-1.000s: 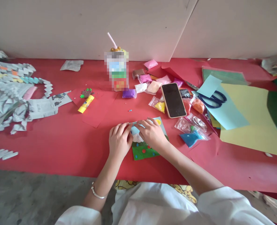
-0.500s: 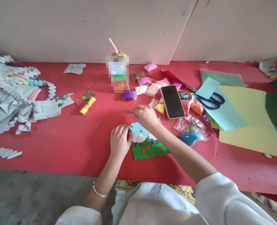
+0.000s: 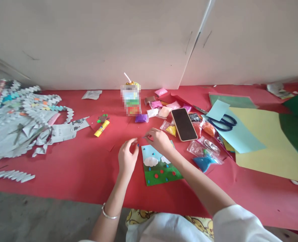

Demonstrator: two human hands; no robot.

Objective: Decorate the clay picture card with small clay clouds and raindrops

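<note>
My left hand (image 3: 127,156) is raised at the left edge of a decorated card, thumb and fingertips curled together around a small blue clay bit (image 3: 138,145). Facing it, my right hand (image 3: 158,139) pinches above the card's top edge; whatever its fingertips hold is too small to make out. The card (image 3: 155,182) lies flat on the red tabletop, light blue above and green below. On it are white cloud shapes (image 3: 151,162), red dots (image 3: 156,175) and several blue drops (image 3: 149,169). My right forearm hides part of its right side.
Behind and right of the card lie a phone (image 3: 184,124), several clay packets (image 3: 141,118), an opened blue clay bag (image 3: 204,162), scissors (image 3: 223,122) and coloured paper (image 3: 267,144). Leftward are a glue stick (image 3: 102,128) and folded paper pieces (image 3: 20,131). A blurred cup (image 3: 132,101) stands behind.
My left hand has come off the card's edge and turned toward my right hand. The blue bit, formerly at my right fingertips, now shows at my left thumb. The view has tilted upward.
</note>
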